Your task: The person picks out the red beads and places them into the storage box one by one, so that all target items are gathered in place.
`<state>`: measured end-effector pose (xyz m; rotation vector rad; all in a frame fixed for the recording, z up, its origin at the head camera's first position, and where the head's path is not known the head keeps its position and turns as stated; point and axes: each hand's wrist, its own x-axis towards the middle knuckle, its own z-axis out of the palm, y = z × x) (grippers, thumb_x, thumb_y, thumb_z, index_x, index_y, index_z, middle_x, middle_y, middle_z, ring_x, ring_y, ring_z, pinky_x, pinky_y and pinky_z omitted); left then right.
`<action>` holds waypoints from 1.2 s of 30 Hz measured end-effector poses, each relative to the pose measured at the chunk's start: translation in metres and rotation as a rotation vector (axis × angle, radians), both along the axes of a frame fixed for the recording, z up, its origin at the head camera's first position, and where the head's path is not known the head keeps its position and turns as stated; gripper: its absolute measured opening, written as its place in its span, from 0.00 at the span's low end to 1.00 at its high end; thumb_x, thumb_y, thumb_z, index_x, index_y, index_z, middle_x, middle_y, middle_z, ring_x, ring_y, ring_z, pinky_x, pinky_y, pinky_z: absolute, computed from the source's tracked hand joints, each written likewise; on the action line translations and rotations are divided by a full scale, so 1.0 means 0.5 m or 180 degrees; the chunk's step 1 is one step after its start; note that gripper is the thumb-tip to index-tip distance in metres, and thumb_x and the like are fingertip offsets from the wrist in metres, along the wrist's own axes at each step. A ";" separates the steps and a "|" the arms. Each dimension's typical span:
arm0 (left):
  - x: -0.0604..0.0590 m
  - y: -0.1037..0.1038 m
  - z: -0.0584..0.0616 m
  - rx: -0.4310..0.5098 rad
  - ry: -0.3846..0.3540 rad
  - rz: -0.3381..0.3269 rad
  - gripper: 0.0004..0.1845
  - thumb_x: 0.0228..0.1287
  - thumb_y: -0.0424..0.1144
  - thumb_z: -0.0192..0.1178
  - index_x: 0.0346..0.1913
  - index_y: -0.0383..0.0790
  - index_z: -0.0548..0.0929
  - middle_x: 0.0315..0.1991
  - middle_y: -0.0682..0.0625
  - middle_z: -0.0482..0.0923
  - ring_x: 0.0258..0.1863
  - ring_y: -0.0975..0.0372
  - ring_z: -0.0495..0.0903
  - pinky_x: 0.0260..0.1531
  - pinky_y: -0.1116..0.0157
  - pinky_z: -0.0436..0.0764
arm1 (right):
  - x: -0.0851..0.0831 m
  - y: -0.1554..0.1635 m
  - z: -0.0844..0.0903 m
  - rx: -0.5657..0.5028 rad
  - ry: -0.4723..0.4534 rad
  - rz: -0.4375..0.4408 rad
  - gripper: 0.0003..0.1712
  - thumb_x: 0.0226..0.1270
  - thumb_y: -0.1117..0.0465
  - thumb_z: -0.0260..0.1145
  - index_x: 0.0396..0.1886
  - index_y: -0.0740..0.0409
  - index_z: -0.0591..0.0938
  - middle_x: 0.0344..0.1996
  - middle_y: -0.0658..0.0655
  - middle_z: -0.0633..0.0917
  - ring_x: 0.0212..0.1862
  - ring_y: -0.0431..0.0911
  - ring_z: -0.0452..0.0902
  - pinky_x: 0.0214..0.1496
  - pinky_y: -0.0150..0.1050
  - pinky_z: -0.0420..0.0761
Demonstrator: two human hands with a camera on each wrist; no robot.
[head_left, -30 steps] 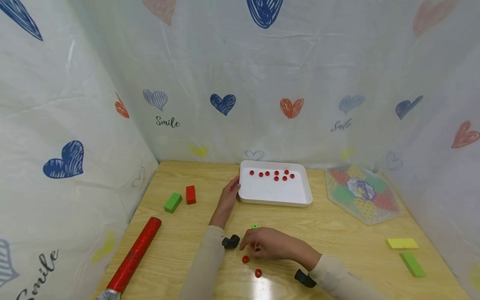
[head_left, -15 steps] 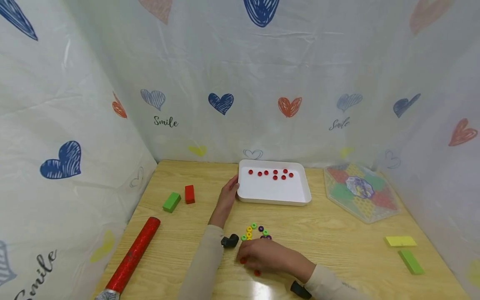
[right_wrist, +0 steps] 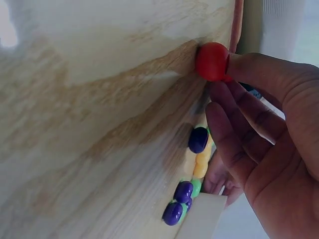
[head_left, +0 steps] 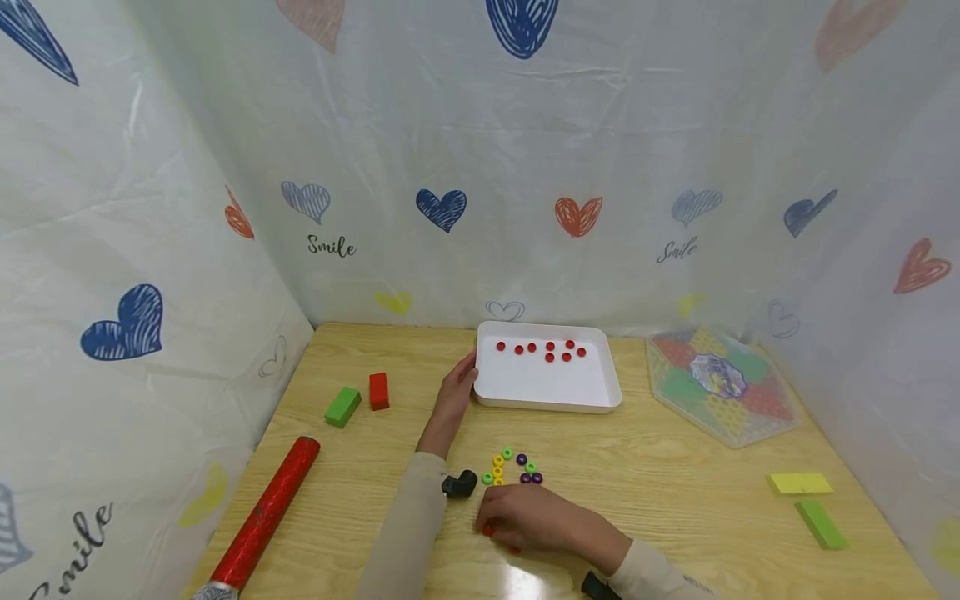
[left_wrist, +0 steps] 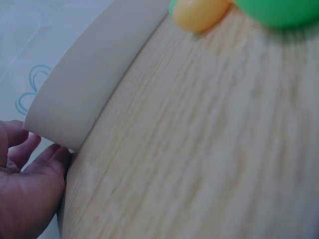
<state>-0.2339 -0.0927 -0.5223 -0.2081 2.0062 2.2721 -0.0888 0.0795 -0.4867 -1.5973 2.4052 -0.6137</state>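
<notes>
A white tray [head_left: 546,385] with several red beads on it stands at the back of the table. My left hand [head_left: 453,398] holds the tray's left side; in the left wrist view its thumb and fingers are at the tray corner. Lower down, my right hand [head_left: 536,518] is close to the tabletop, thumb and fingertips together at a red bead [head_left: 488,530], which it appears to pinch. Another red bead [head_left: 513,550] shows partly under that hand. In the right wrist view, a large-looking red bead [right_wrist: 212,61] overlaps the thumb tip. Its fingers partly hide the contact.
Yellow, green and purple beads [head_left: 522,459] lie just beyond the right hand. Green [head_left: 343,407] and red [head_left: 379,391] blocks and a red tube [head_left: 266,517] are left. A hexagonal case [head_left: 722,387], a yellow block [head_left: 800,483] and a green block [head_left: 821,524] are right.
My right hand has moved slightly toward me and left, onto a red bead, uncovering the yellow, green and purple beads. The left hand stays at the tray.
</notes>
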 end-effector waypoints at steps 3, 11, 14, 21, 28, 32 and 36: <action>-0.005 0.001 -0.010 0.0012 0.0025 0.0038 0.24 0.75 0.36 0.47 0.71 0.45 0.66 0.72 0.47 0.62 0.72 0.57 0.59 0.71 0.59 0.60 | -0.004 0.007 0.010 -0.0092 -0.0120 -0.0111 0.08 0.62 0.62 0.68 0.41 0.47 0.85 0.39 0.41 0.81 0.38 0.26 0.72 0.40 0.14 0.70; -0.004 0.000 -0.010 0.0034 0.0086 0.0018 0.23 0.76 0.37 0.47 0.71 0.44 0.66 0.71 0.46 0.63 0.72 0.58 0.60 0.71 0.58 0.61 | -0.062 0.056 0.042 -0.0285 -0.0481 -0.0694 0.09 0.64 0.61 0.68 0.43 0.50 0.85 0.39 0.41 0.81 0.38 0.31 0.76 0.40 0.25 0.79; -0.003 0.000 -0.008 0.0037 0.0079 0.0019 0.23 0.76 0.36 0.47 0.71 0.44 0.66 0.71 0.46 0.63 0.72 0.57 0.60 0.71 0.59 0.61 | -0.092 0.083 0.061 -0.0386 -0.0555 -0.0933 0.10 0.64 0.62 0.67 0.46 0.52 0.84 0.40 0.43 0.82 0.40 0.35 0.78 0.42 0.32 0.82; -0.003 0.001 -0.010 0.0056 0.0029 0.0014 0.23 0.76 0.37 0.47 0.71 0.46 0.66 0.72 0.48 0.62 0.72 0.58 0.59 0.71 0.59 0.60 | -0.188 0.148 0.081 -0.0656 -0.0376 -0.1344 0.11 0.63 0.65 0.68 0.45 0.54 0.83 0.38 0.47 0.83 0.39 0.39 0.80 0.41 0.36 0.84; -0.003 -0.001 -0.007 0.0018 -0.0031 0.0017 0.24 0.76 0.38 0.47 0.72 0.46 0.65 0.72 0.49 0.62 0.72 0.59 0.58 0.71 0.60 0.60 | -0.300 0.199 0.066 -0.0440 -0.0413 -0.1781 0.12 0.62 0.65 0.69 0.45 0.59 0.84 0.40 0.49 0.84 0.40 0.42 0.81 0.42 0.39 0.83; -0.003 -0.001 -0.009 0.0034 -0.0029 0.0010 0.24 0.76 0.37 0.46 0.72 0.46 0.65 0.72 0.48 0.62 0.72 0.58 0.58 0.71 0.58 0.59 | -0.348 0.214 0.056 -0.0258 -0.0467 -0.1947 0.12 0.62 0.65 0.69 0.45 0.61 0.84 0.40 0.51 0.84 0.40 0.45 0.80 0.43 0.40 0.83; -0.003 -0.002 -0.008 0.0041 -0.0007 0.0002 0.24 0.76 0.37 0.46 0.72 0.46 0.65 0.72 0.48 0.61 0.72 0.57 0.58 0.71 0.58 0.60 | -0.379 0.219 0.057 -0.0084 -0.0629 -0.2108 0.11 0.62 0.66 0.68 0.45 0.61 0.84 0.39 0.53 0.84 0.40 0.48 0.77 0.46 0.42 0.81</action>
